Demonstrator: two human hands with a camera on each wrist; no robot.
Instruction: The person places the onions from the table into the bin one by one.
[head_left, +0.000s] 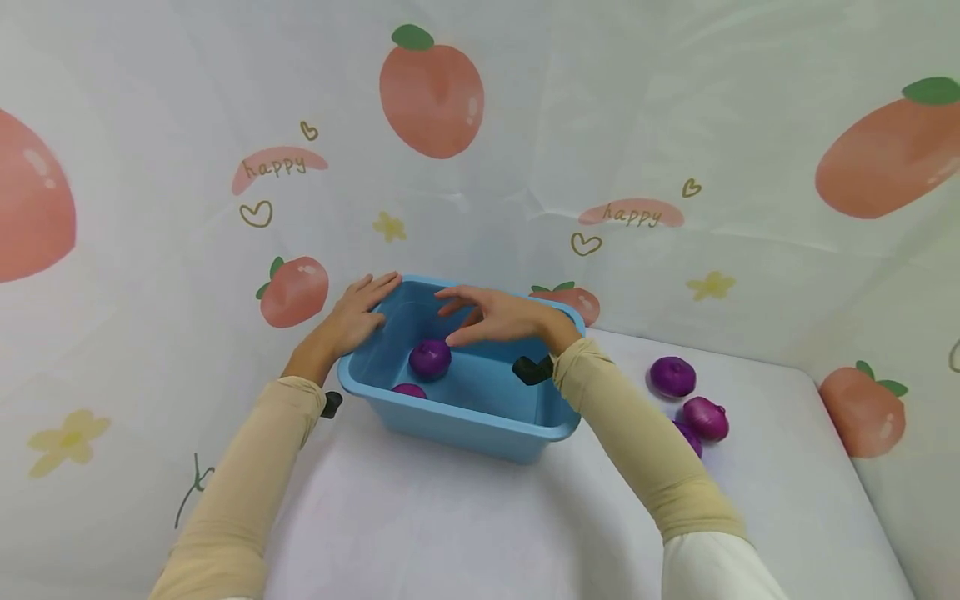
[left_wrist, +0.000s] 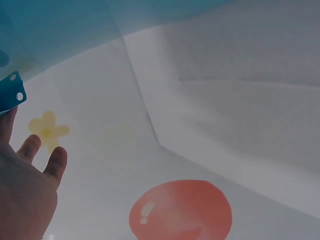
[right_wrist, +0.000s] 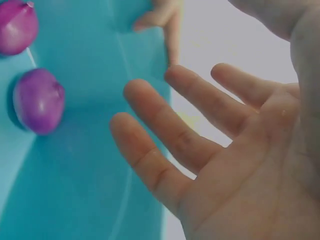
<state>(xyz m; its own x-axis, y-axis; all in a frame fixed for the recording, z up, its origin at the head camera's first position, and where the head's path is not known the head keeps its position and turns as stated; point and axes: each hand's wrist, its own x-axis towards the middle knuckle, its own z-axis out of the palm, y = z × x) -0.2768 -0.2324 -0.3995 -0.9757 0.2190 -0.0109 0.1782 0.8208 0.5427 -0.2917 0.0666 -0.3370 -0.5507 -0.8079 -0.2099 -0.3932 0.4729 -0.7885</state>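
Observation:
A blue plastic tub (head_left: pixel 465 425) stands on the white table, with two purple onions inside. One onion (head_left: pixel 430 360) lies near the tub's left end; the other onion (head_left: pixel 409 390) is partly hidden by the front wall. My left hand (head_left: pixel 358 315) rests on the tub's left rim, fingers extended along it. Over the tub's inside hangs my right hand (head_left: pixel 498 317), its fingers loosely spread and holding nothing. In the right wrist view the palm (right_wrist: pixel 240 175) is bare, and an onion (right_wrist: pixel 40 101) lies apart from the fingertips.
Right of the tub, several purple onions lie on the table: one onion (head_left: pixel 672 377) at the back, a pinker onion (head_left: pixel 705 418) in front, and another onion (head_left: pixel 688 438) partly hidden by my right sleeve. A white fruit-printed cloth (head_left: pixel 480 208) rises behind the tub.

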